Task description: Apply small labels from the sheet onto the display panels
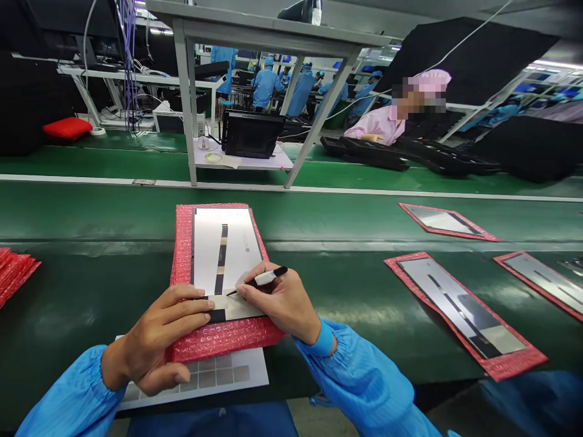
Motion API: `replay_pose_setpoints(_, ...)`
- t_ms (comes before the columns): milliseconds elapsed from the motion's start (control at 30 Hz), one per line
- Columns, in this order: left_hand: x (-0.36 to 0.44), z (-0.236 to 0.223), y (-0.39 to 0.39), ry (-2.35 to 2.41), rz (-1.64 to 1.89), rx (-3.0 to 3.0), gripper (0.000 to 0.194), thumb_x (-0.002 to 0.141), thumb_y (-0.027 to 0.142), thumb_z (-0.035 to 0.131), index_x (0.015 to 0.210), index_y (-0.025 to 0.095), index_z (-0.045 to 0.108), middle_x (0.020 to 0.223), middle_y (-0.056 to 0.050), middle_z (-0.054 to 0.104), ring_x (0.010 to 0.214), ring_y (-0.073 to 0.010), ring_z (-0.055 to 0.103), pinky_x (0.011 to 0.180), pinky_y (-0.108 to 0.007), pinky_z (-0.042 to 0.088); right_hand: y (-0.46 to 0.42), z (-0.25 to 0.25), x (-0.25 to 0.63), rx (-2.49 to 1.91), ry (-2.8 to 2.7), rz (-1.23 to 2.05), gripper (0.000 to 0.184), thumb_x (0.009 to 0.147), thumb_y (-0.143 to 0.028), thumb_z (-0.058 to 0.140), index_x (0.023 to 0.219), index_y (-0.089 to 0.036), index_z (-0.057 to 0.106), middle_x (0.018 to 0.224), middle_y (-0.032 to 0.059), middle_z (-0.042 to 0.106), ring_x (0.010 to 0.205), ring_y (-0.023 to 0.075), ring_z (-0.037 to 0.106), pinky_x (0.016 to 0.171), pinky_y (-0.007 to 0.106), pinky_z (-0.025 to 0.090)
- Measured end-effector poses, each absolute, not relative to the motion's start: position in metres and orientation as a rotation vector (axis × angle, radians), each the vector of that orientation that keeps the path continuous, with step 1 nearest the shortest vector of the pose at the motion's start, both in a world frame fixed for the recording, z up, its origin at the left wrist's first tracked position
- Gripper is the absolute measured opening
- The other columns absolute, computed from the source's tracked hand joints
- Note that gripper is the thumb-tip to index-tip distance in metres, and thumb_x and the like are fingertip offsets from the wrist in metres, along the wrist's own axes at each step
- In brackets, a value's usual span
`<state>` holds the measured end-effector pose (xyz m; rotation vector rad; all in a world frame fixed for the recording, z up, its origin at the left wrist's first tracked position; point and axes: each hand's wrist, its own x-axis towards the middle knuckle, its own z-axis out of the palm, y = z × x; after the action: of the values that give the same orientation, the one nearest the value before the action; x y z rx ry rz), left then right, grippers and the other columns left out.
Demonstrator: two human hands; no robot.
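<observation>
The flat, silvery-white rectangular panel [241, 233] with a dark strip [221, 267] down its middle lay on the pinkish-red bubble-wrap sheeting [223, 345], the landmark here, whose margins showed around much of it. The left hand [168, 328] rested with fingers extended and together on the panel's near left corner, pressing rather than grasping. The right hand [282, 303] pinched a slim black-and-white pen [266, 277] between thumb and fingers, its tip at the panel's near part. The panel looked thin, stiff and fairly light, probably slick and easily scratched or cracked; it seemed best held by opposite long edges, away from the strip, while the bubble wrap appeared soft and apt to shift. The hands themselves obstructed the near corners. A white sheet with grey squares [252, 371] projected from under the near side of the bubble wrap, and the green work surface [328, 279] spread around it. Well to its right lay three similar wrapped panels [460, 303]; far left of it, a red bubble-wrap pile [13, 273]. Beyond it stood a grey metal frame [186, 109], apart from the hands.
</observation>
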<state>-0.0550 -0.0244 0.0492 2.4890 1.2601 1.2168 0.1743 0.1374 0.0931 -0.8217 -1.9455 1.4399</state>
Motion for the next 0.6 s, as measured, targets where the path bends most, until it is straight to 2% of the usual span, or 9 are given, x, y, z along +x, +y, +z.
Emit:
replay_pose_setpoints(167, -0.047, 0.066, -0.028, 1.382, 1.042, 2.577, 0.067, 0.103, 0.066, 0.045, 0.142, 0.014, 0.058, 0.142, -0.018, 0.066, 0.133, -0.0352, 0.058, 0.111, -0.050, 0.050, 0.138, 0.092, 0.173, -0.796, -1.951, 1.416, 0.015, 0.079, -0.033, 0.081, 0.076, -0.020, 0.073, 0.065, 0.0009, 0.068, 0.057, 0.0165, 0.060, 0.053, 0.027, 0.045)
replay_pose_setpoints(400, -0.033, 0.080, -0.032, 1.592, 0.721, 2.660, 0.085, 0.094, 0.078, 0.051, 0.149, 0.014, 0.051, 0.151, -0.017, 0.060, 0.128, -0.0364, 0.056, 0.109, -0.051, 0.046, 0.138, 0.094, 0.171, -0.808, -1.939, 1.404, 0.017, 0.079, -0.035, 0.080, 0.075, -0.020, 0.071, 0.061, 0.0010, 0.068, 0.054, 0.0170, 0.060, 0.049, 0.027, 0.043)
replay_pose_setpoints(600, -0.026, 0.088, -0.029, 1.643, 0.521, 2.669, 0.099, 0.085, 0.085, 0.058, 0.158, 0.019, 0.044, 0.161, -0.012, 0.051, 0.125, -0.0363, 0.055, 0.107, -0.050, 0.041, 0.137, 0.094, 0.167, -0.846, -1.731, 1.551, 0.020, 0.076, -0.034, 0.082, 0.076, -0.021, 0.066, 0.055, -0.0005, 0.068, 0.048, 0.0169, 0.061, 0.050, 0.028, 0.048)
